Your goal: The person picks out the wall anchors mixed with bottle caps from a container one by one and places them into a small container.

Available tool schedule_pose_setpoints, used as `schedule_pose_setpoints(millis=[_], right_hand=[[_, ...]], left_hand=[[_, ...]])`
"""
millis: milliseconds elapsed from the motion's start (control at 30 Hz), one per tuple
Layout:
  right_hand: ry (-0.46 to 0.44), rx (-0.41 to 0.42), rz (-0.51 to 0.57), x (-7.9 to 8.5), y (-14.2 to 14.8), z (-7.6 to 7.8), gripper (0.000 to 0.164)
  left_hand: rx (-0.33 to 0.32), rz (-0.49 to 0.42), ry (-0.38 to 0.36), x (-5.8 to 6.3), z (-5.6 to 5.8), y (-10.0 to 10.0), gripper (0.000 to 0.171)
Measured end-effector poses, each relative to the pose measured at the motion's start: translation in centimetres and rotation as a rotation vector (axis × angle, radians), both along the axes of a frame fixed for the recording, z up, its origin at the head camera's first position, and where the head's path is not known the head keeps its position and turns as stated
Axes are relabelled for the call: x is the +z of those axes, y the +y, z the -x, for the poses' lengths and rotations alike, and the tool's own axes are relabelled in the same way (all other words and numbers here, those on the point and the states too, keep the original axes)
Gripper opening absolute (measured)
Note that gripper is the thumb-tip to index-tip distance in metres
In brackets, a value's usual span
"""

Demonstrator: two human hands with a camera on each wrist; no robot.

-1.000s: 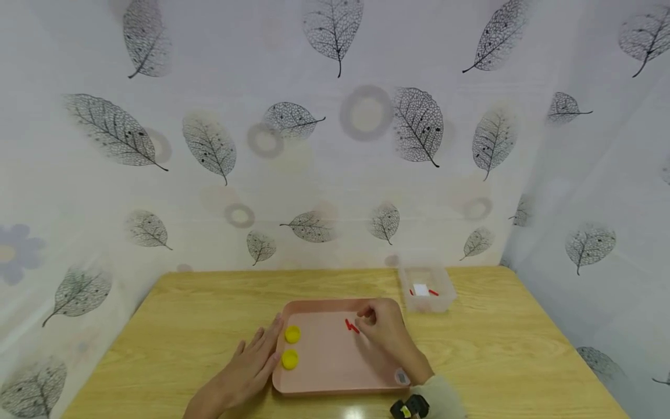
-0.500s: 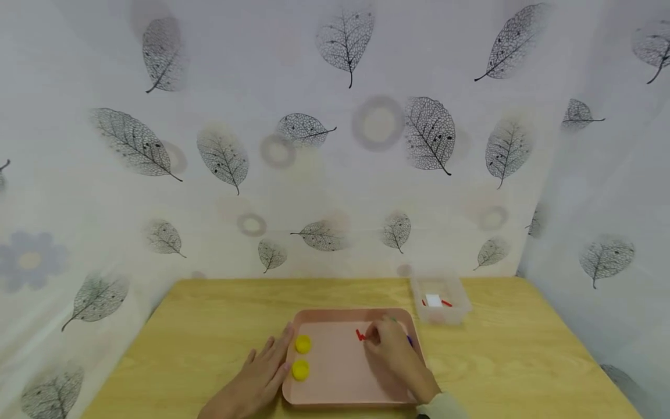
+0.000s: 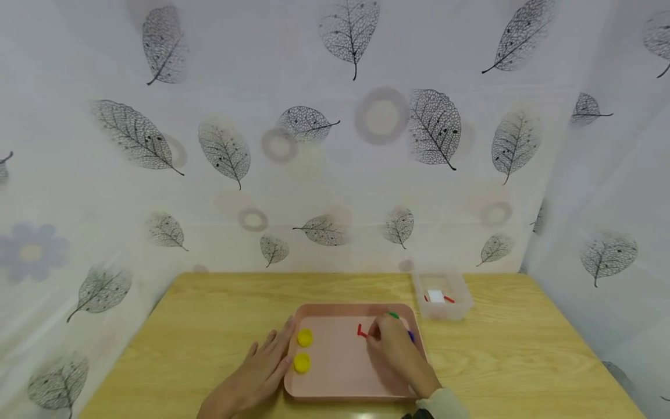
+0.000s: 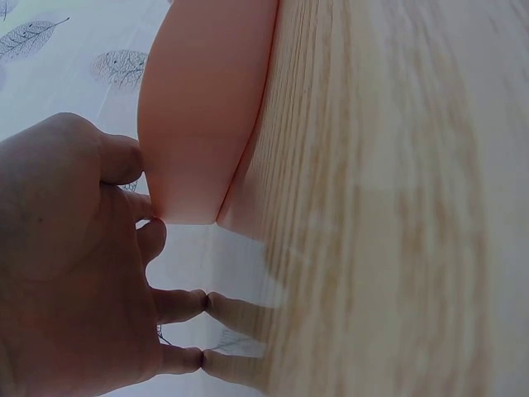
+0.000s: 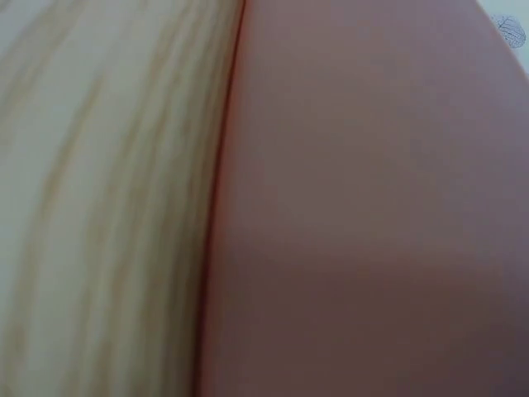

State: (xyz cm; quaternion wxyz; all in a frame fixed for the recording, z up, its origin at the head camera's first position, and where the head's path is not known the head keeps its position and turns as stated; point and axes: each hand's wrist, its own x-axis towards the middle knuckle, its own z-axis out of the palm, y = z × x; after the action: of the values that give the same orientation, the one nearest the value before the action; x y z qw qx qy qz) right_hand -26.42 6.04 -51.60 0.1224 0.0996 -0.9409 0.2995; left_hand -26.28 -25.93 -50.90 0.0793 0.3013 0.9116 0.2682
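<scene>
A pink tray lies on the table. My left hand rests against its left side with fingers extended; the left wrist view shows that hand with fingertips at the tray's outer wall. Inside the tray, my right hand has thumb and fingers drawn together at the end of a short red stick. Another red stick meets it at an angle. Where the fingertips touch the stick is partly covered by the hand. The right wrist view shows only the tray's side, not the hand.
Two yellow round pieces sit along the tray's left side. A green piece and a blue piece show beyond the right hand. Behind the tray at right stands a clear plastic box holding a white square and red sticks.
My right hand has come down onto the lower red stick, and the two sticks now form an L-like corner. The left hand keeps its place by the tray. The head view has shifted slightly.
</scene>
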Motion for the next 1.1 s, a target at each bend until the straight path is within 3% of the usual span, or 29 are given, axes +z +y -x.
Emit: schedule_pose_setpoints(millis=[233, 533, 833, 1100], right_hand=[[0.016, -0.009, 0.010, 0.4, 0.2, 0.0, 0.015], [0.163, -0.047, 0.043, 1.5, 0.8, 0.6, 0.021], [0.076, -0.069, 0.127, 2.0, 1.5, 0.6, 0.016], [0.113, -0.087, 0.159, 2.5, 2.5, 0.9, 0.014]], left_hand=[[-0.018, 0.001, 0.028, 0.1, 0.3, 0.0, 0.061], [-0.022, -0.011, 0.003, -0.1, 0.9, -0.1, 0.061], [-0.014, -0.001, -0.006, -0.2, 1.2, -0.2, 0.061], [-0.033, -0.003, 0.001, -0.2, 2.0, -0.3, 0.061]])
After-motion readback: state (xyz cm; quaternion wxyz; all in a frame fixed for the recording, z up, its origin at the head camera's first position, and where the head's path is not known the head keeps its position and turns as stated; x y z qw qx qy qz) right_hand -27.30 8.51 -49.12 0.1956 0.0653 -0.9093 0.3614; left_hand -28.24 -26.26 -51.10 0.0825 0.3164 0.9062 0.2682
